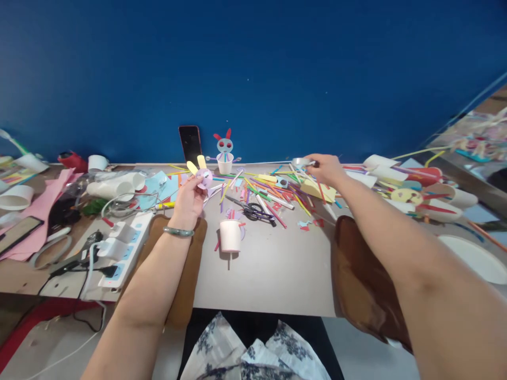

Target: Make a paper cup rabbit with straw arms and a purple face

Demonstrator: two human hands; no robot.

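Observation:
My left hand (190, 198) pinches a purple paper rabbit head (205, 179) with yellow ears, raised above the table. Out at the back of the table, my right hand (325, 168) closes on what looks like a roll of tape (301, 162); its fingers partly cover it. Between my arms a white paper cup (230, 236) stands upside down, with a stick and red and purple pieces around it. Black scissors (258, 212) lie just behind the cup. Against the wall stands a finished-looking figure, a grey rabbit head (225, 145) on a white cup (225, 164).
Coloured paper strips and straws (277, 192) spread across the table's middle. A phone (190, 142) leans on the blue wall. To the left are a power strip (125, 253) with plugs and cables, and pink paper (45, 216). Paper cups (431, 208) and a white plate (473, 258) lie right.

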